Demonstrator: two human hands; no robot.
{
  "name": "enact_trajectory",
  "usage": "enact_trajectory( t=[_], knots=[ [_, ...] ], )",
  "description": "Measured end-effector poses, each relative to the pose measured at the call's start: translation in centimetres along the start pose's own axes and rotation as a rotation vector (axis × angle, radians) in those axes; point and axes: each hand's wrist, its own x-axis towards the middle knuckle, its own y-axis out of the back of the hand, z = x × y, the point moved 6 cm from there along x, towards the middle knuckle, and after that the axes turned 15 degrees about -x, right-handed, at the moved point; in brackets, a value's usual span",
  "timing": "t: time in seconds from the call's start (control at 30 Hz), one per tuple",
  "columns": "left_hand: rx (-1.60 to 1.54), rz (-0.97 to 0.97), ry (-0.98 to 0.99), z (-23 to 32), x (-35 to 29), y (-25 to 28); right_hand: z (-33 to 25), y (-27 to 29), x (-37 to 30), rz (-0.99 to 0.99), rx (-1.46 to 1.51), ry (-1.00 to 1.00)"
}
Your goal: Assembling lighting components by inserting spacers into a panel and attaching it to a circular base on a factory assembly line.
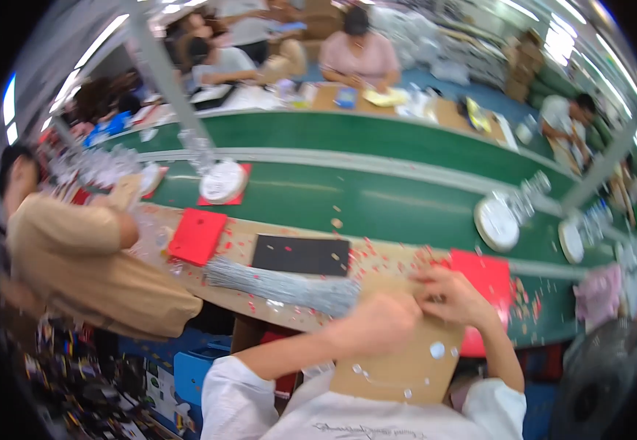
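Observation:
A brown cardboard sheet (399,363) leans against my front, with small holes and a thin pale line or wire across its lower part. My left hand (386,323) is closed like a fist over its upper part, blurred by motion; what it holds is hidden. My right hand (450,295) curls its fingers in a grip at the sheet's upper right edge. Left of the sheet lies a bundle of thin grey wires (282,286), its right end close to my left hand. A black flat rectangle (301,254) lies just behind the bundle.
Red sheets (480,275) lie right of my hands, and a red stack (197,236) lies to the left. Scraps litter the bench. White round discs (496,224) with clear plastic stand on the green belt (392,209). A co-worker (91,257) stands left; a fan (601,381) is right.

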Motion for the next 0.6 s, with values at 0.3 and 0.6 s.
enact_trajectory(
  t=[0.3, 0.6],
  knots=[
    [-0.158, 0.396, 0.092, -3.2, 0.2, 3.3, -2.2, -1.6, -4.6, 0.561, -0.045, -0.266],
    [-0.165, 0.331, 0.146, -2.6, 0.6, 2.4, -2.3, -2.4, -4.5, 0.639, -0.139, -0.474]
  ],
)
